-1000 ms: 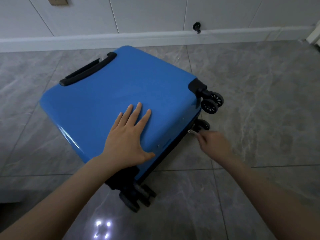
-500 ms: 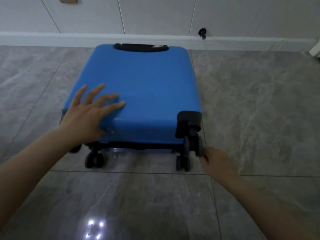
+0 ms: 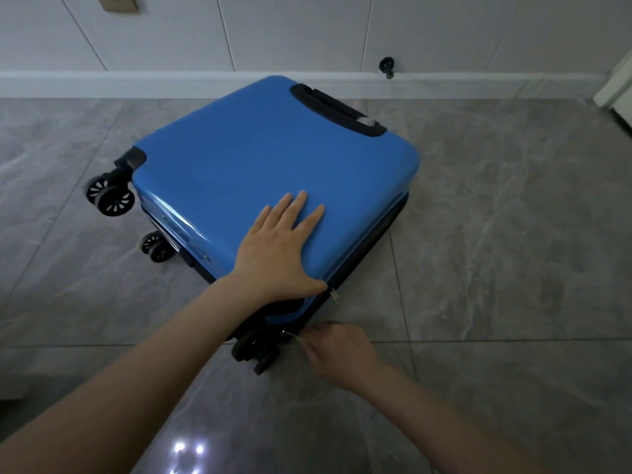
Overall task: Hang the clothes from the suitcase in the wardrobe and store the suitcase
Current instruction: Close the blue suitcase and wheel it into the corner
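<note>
- Floor (image 3: 496, 234): grey marbled tile with a white baseboard (image 3: 102, 83) along the far wall. Everything that matters sits on this tile.
- Suitcase (image 3: 260, 159): blue hard shell, lying flat on its broad side in the middle of the floor, lid down and closed. Its long axis runs from the near corner by your hands away to the upper right, where the black carry handle (image 3: 337, 109) sits. No clothes show; they would be inside.
- Wheels (image 3: 109, 196): two pairs stick out on the left end, one more cluster at the near corner, just under your wrists.
- Your left hand (image 3: 278, 254): flat on the lid near the close corner, fingers straight and spread, pressing down, gripping nothing.
- Your right hand (image 3: 337, 350): low at the near corner, fingers drawn together, apparently pinching a zip pull (image 3: 290, 334), though the contact is partly hidden.
- A second zip pull (image 3: 335, 296) hangs free on the seam just above and right of that pinch.
- Key relation: the zip seam (image 3: 369, 244) leads away from your right hand, up the right side toward the handle end. My read is that the right hand, being nearer, pulls along that line while the left steadies the lid.
</note>
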`<state>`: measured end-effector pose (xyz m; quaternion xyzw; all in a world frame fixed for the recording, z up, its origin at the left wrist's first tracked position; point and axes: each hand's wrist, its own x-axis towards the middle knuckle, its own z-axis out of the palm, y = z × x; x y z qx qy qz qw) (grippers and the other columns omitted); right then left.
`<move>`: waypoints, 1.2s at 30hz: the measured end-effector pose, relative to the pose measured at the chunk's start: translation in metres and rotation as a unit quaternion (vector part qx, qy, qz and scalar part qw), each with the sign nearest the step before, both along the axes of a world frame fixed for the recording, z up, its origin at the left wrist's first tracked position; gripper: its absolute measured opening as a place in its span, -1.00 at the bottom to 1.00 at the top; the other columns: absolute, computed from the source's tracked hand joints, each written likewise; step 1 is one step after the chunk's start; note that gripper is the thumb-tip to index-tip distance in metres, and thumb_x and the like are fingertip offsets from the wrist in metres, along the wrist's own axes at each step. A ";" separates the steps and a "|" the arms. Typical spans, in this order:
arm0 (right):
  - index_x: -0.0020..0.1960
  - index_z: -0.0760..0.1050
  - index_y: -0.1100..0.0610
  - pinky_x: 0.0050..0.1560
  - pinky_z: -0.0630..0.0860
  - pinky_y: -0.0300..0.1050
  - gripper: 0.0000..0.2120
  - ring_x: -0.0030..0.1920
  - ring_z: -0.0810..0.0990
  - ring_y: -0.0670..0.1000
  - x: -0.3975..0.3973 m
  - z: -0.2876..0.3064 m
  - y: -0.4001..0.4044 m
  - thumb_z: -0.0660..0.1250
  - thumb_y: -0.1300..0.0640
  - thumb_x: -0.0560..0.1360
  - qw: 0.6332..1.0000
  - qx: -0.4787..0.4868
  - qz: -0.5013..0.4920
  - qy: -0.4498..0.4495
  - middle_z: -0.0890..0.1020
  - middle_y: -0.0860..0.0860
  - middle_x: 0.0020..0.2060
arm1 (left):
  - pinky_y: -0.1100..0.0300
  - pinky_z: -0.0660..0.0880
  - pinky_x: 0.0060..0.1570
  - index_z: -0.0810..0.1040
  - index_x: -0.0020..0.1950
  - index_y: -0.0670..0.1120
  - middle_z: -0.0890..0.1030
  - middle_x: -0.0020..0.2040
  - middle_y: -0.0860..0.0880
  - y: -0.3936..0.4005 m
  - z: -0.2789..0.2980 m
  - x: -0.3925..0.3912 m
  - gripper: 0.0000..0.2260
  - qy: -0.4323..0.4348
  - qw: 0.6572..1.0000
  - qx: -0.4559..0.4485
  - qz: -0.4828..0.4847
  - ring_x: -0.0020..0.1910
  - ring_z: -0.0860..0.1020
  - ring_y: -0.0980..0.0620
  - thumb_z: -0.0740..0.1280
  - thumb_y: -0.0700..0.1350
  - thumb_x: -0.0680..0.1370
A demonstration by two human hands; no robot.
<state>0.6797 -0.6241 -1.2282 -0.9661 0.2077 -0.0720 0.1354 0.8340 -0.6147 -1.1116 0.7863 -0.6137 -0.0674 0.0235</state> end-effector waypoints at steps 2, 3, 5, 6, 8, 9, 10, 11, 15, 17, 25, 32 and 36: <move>-0.14 0.57 0.09 -0.31 0.56 -0.10 -0.54 -0.21 0.65 0.10 -0.011 -0.001 -0.014 -0.06 -0.09 0.47 0.999 0.039 -0.015 0.011 0.67 0.04 -0.20 | 0.06 -0.19 0.50 -0.17 0.52 0.11 -0.21 0.55 0.03 -0.002 0.000 0.001 -0.02 0.004 1.000 -0.004 -0.009 0.52 -0.22 0.03 0.34 0.34 0.30; -0.20 0.55 0.08 -0.35 0.52 -0.14 -0.53 -0.25 0.65 0.08 -0.016 0.002 -0.019 -0.08 -0.10 0.46 0.999 0.036 -0.023 -0.008 0.67 0.02 -0.25 | 0.06 -0.19 0.50 -0.17 0.52 0.11 -0.21 0.55 0.03 -0.002 0.001 -0.001 -0.02 0.003 1.000 -0.004 -0.015 0.52 -0.21 0.03 0.34 0.33 0.30; -0.39 0.48 0.07 -0.54 0.36 -0.28 -0.62 -0.47 0.59 0.02 -0.024 0.004 -0.030 0.04 -0.07 0.45 0.999 0.009 -0.034 -0.015 0.60 -0.03 -0.46 | 0.07 -0.19 0.50 -0.17 0.52 0.11 -0.21 0.55 0.02 -0.002 0.002 -0.004 -0.03 0.004 1.000 -0.004 -0.011 0.52 -0.21 0.03 0.33 0.32 0.31; -0.43 0.44 0.07 -0.57 0.29 -0.32 -0.63 -0.53 0.55 0.00 -0.028 0.004 -0.037 0.08 -0.05 0.45 0.999 -0.004 -0.047 -0.026 0.56 -0.03 -0.52 | 0.07 -0.20 0.49 -0.17 0.52 0.11 -0.21 0.55 0.02 -0.001 0.002 -0.004 -0.03 0.005 1.000 -0.002 -0.008 0.52 -0.22 0.03 0.33 0.32 0.31; -0.43 0.44 0.07 -0.53 0.23 -0.32 -0.64 -0.55 0.53 0.01 -0.034 0.005 -0.053 0.10 -0.05 0.45 0.997 -0.001 -0.069 -0.034 0.55 -0.02 -0.53 | 0.07 -0.20 0.49 -0.18 0.52 0.11 -0.22 0.55 0.02 0.001 0.002 -0.003 -0.04 0.005 1.000 -0.002 -0.012 0.52 -0.22 0.02 0.32 0.33 0.32; -0.42 0.45 0.07 -0.51 0.22 -0.33 -0.66 -0.54 0.53 0.00 -0.036 0.007 -0.062 0.10 -0.04 0.44 0.997 -0.004 -0.074 -0.036 0.55 -0.02 -0.53 | 0.06 -0.20 0.49 -0.19 0.52 0.11 -0.23 0.54 0.02 0.002 0.002 -0.005 -0.04 0.003 1.000 -0.001 -0.016 0.52 -0.22 0.02 0.31 0.33 0.32; -0.42 0.45 0.06 -0.52 0.21 -0.34 -0.67 -0.55 0.52 -0.01 -0.037 0.008 -0.068 0.11 -0.03 0.44 0.997 -0.012 -0.072 -0.037 0.55 -0.03 -0.54 | 0.06 -0.20 0.49 -0.19 0.52 0.11 -0.23 0.54 0.02 0.005 0.001 -0.006 -0.04 0.000 1.000 -0.004 -0.017 0.52 -0.23 0.02 0.31 0.33 0.32; -0.43 0.43 0.05 -0.54 0.22 -0.34 -0.67 -0.56 0.51 -0.02 -0.037 0.008 -0.072 0.12 -0.03 0.44 0.996 -0.023 -0.071 -0.042 0.54 -0.04 -0.55 | 0.06 -0.21 0.49 -0.20 0.52 0.11 -0.24 0.54 0.02 0.006 0.001 -0.007 -0.04 0.000 1.000 -0.009 -0.017 0.52 -0.24 0.02 0.31 0.32 0.32; -0.45 0.38 0.03 -0.59 0.27 -0.28 -0.65 -0.55 0.53 0.00 -0.036 -0.002 -0.066 0.13 -0.07 0.45 0.995 -0.002 -0.083 -0.059 0.54 -0.04 -0.55 | 0.09 -0.26 0.47 -0.20 0.52 0.12 -0.25 0.54 0.02 0.016 -0.001 -0.007 -0.05 0.006 0.999 -0.025 -0.031 0.51 -0.26 0.03 0.31 0.30 0.33; -0.45 0.38 0.03 -0.55 0.22 -0.31 -0.65 -0.54 0.53 -0.03 -0.037 -0.003 -0.061 0.14 -0.09 0.46 0.996 -0.003 -0.072 -0.042 0.54 -0.05 -0.54 | 0.11 -0.29 0.45 -0.21 0.51 0.12 -0.25 0.54 0.02 0.022 0.001 -0.008 -0.05 0.008 0.999 -0.025 -0.036 0.51 -0.26 0.03 0.31 0.31 0.33; -0.46 0.24 0.01 -0.49 0.06 -0.32 -0.57 -0.55 0.23 -0.09 -0.061 0.047 -0.112 0.10 -0.16 0.51 0.975 0.005 -0.164 -0.151 0.25 -0.13 -0.57 | 0.04 0.11 0.45 0.30 0.44 0.07 0.24 0.49 -0.07 0.047 0.018 -0.013 -0.08 0.007 0.999 -0.004 -0.031 0.46 0.25 -0.08 0.12 0.53 0.20; -0.26 0.43 0.14 -0.39 0.30 -0.22 -0.71 -0.38 0.42 -0.02 0.014 0.121 -0.169 0.18 -0.02 0.53 0.937 0.014 -0.283 -0.202 0.47 -0.01 -0.41 | 0.17 0.50 -0.06 0.62 -0.18 0.12 0.59 -0.14 0.18 0.049 0.036 0.003 -0.47 0.072 0.979 -0.187 0.026 -0.18 0.58 0.11 0.13 0.49 0.29; 0.17 0.45 0.16 -0.02 0.42 -0.12 -0.71 0.05 0.53 0.05 0.071 0.124 -0.204 0.27 0.03 0.52 0.942 0.083 -0.311 -0.100 0.55 0.04 0.05 | -0.08 0.32 0.33 0.52 0.27 0.02 0.49 0.31 -0.04 0.038 0.020 0.046 -0.23 0.016 0.982 -0.140 0.127 0.31 0.46 -0.09 0.07 0.51 0.30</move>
